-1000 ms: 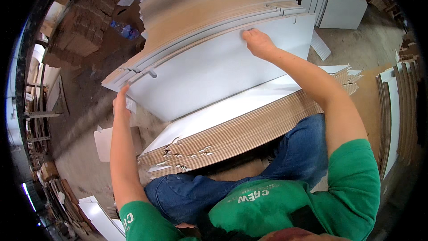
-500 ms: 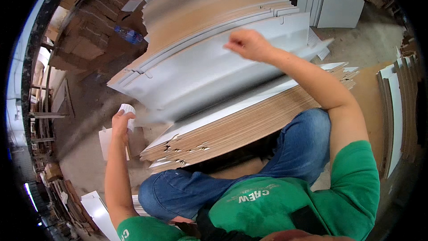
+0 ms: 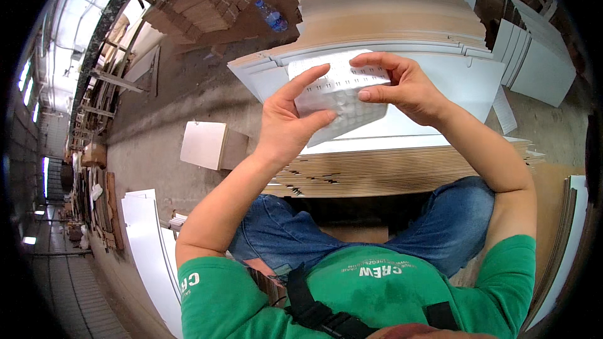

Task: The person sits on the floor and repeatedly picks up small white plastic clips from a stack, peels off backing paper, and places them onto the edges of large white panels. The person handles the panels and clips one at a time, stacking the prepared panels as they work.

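Observation:
A white sticker sheet, with rows of small printed marks and round shapes, is stretched between my hands at chest height. My left hand grips its left side, thumb and forefinger spread along it. On the opposite side, my right hand pinches the edge between thumb and fingers. Beneath the sheet, a white panel leans against a big stack of brown-edged boards. Closer to my legs lies a flat stack of white-topped boards; the sheet and my hands hide part of it.
A pale box sits on the floor at left, with white panels nearer me. More white boards stand at the far right. Another upright stack is by my right side. A plastic bottle lies at the back.
My left hand has brought the sticker sheet up from the left to the middle. My right hand has come off the panel area and now holds the sheet too. The view has turned left.

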Demonstrator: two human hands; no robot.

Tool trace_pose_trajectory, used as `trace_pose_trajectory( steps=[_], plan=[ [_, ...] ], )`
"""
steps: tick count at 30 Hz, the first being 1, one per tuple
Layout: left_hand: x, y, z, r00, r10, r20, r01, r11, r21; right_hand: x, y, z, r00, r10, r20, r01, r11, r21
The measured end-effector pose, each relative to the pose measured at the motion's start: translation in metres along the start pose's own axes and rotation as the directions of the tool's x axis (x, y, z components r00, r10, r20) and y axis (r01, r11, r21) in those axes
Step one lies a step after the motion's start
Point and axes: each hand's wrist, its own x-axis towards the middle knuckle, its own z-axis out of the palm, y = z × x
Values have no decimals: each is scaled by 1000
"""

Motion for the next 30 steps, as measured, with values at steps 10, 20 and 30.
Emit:
trace_pose_trajectory(
  steps=[10, 20, 30],
  plan=[
    [6, -4, 11, 987, -73, -140, 67, 997, -45, -5, -1, 1, 998, -41, -57, 36, 996, -81],
    [10, -7, 4, 990, -64, -129, 94, 966, 241, 0, 17, -1, 986, -84, -147, 67, 991, -116],
    [18, -17, -16, 881, -473, 22, 471, 870, -144, 4, 23, -8, 958, 210, -194, -229, 970, -78]
  ],
)
